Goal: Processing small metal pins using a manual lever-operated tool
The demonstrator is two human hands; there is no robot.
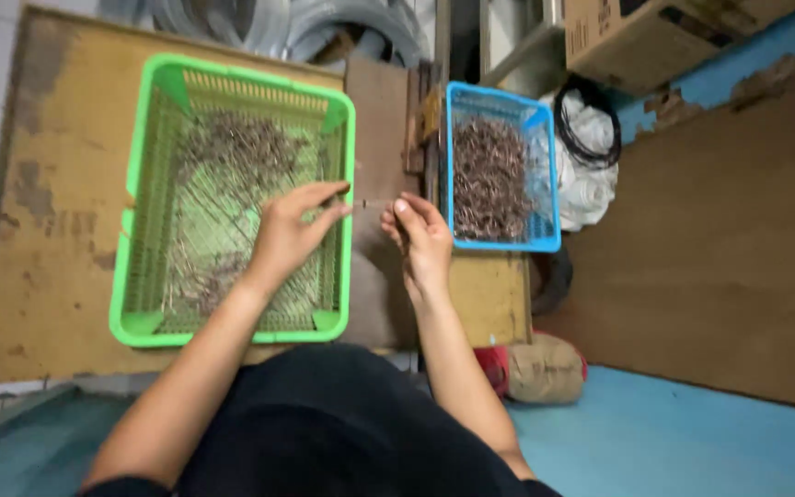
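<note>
Worn yellow desk (57, 230), green basket (347, 156) left, blue basket (549, 166) right. Left hand (287, 235) and right hand (420, 239) pinch ends of thin pin (372, 202) between baskets, fingertips closed. Risk: tiny pin slips, drops into gap.

Dim even light, soft shadows, slight motion blur, stretched edges
</note>
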